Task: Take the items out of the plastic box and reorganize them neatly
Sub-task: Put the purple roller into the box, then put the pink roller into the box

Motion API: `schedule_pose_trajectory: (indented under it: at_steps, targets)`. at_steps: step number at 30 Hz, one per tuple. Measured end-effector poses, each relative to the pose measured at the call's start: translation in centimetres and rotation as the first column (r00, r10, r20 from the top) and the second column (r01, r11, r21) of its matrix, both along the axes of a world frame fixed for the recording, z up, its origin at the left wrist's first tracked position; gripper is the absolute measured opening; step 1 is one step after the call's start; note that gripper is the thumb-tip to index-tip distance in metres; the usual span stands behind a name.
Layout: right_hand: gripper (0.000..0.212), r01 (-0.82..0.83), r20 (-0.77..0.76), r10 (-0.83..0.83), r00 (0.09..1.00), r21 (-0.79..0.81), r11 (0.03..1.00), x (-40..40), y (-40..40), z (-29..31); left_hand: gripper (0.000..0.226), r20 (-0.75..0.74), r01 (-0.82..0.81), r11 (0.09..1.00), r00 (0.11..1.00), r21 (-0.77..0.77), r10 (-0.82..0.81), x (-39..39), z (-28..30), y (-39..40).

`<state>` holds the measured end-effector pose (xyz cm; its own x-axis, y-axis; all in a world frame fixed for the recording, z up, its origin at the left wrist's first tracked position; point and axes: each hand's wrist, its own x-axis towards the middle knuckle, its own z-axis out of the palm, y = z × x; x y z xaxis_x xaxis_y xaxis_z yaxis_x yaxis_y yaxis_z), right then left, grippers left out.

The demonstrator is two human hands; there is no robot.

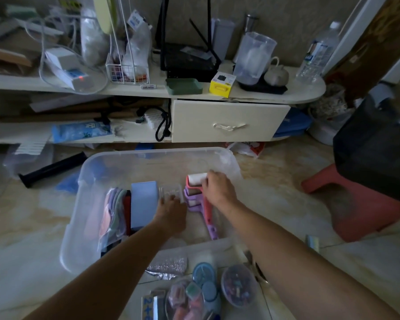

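A clear plastic box [83, 172] sits on the floor in front of me. Inside at the left lie a bag of coloured fabric pieces [112, 211] and a blue flat box [144, 204]. My left hand [171, 209] reaches in and holds a small clear case [170, 191] beside the blue box. My right hand [217, 188] grips the roll of a pink lint roller [195, 179], which lies on top of a purple lint roller [193, 202]. Their handles point toward me.
Near me on the floor lie a foil packet [169, 265], blue round tins [204, 274], a round clear container of small bits [238, 285] and a clear bag of small items [185, 301]. A cluttered low cabinet [229, 123] stands behind the box. A pink stool [360, 211] is at right.
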<state>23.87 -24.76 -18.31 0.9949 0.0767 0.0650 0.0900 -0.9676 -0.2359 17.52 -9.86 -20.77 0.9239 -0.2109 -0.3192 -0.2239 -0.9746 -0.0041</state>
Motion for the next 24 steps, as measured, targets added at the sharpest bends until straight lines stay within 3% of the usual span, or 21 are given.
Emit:
schedule_pose_trajectory:
  at_steps: [3,6,8,11,14,17,19,21,24]
  targets:
    - [0.021,-0.121,0.324,0.104,0.940,0.031,0.992,0.0,-1.4,2.9,0.034,0.198,-0.088,0.947,0.968,-0.308,0.154,0.1,3.1,-3.0]
    - [0.014,-0.072,0.527,0.019,0.850,0.081,0.994,-0.2,-4.3,4.7,0.027,0.292,-0.078,0.889,0.928,-0.451,0.229,-0.1,5.5,-6.4]
    - [0.014,0.021,0.557,-0.093,0.825,0.135,0.991,-0.8,-6.9,5.3,0.028,0.329,-0.041,0.888,0.920,-0.459,0.213,-0.4,6.4,-8.6]
    - [0.015,0.173,0.478,-0.245,0.844,0.189,0.967,-1.9,-11.2,5.0,0.029,0.283,-0.027,0.872,0.940,-0.489,0.188,-0.9,6.4,-11.2]
    - [0.019,0.321,0.277,-0.340,0.899,0.111,0.940,-3.6,-15.3,3.1,0.031,0.183,-0.046,0.851,0.969,-0.523,0.164,-1.3,5.0,-12.6]
    - [0.023,0.365,-0.161,-0.369,0.915,-0.059,0.929,-5.3,-18.6,0.4,0.033,0.072,-0.084,0.855,0.987,-0.512,0.141,-1.6,3.2,-13.2]
    - [0.023,0.227,-0.472,-0.267,0.840,-0.142,0.964,-6.6,-19.7,-1.5,0.032,0.001,-0.101,0.855,0.993,-0.508,0.118,-1.4,2.6,-13.4]
    - [0.024,0.132,-0.680,-0.169,0.713,-0.107,0.986,-8.3,-19.8,-3.1,0.032,-0.079,-0.158,0.853,0.987,-0.497,0.137,-1.0,2.6,-13.3]
    - [0.046,0.149,-0.775,-0.111,0.623,-0.022,0.989,-10.4,-19.3,-4.6,0.030,-0.130,-0.226,0.846,0.974,-0.482,0.186,-0.5,2.3,-13.1]
